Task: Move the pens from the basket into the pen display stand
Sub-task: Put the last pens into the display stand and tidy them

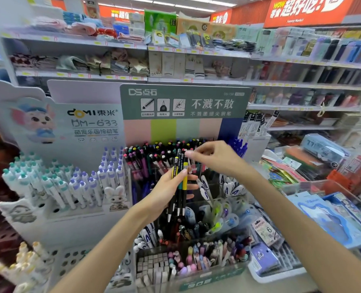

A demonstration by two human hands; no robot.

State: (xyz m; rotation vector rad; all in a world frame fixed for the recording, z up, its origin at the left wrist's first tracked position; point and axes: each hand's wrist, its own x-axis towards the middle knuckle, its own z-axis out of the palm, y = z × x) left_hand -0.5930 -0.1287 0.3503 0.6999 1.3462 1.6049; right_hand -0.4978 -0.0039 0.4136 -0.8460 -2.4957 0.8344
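My left hand (166, 187) grips a small bundle of black pens (179, 185), tips down, fingers wrapped round their middles, some barrels banded yellow and green; my right hand (215, 157) reaches in from the right, thumb and fingertips pinched at the tops of those pens, just above the left; both hover in front of the pen display stand (183, 102), green header above, rows of capped pens (154, 153) packed behind my knuckles; to the left a white stand (74, 127) holds purple and teal clickers; the basket, I can't tell where it sits.
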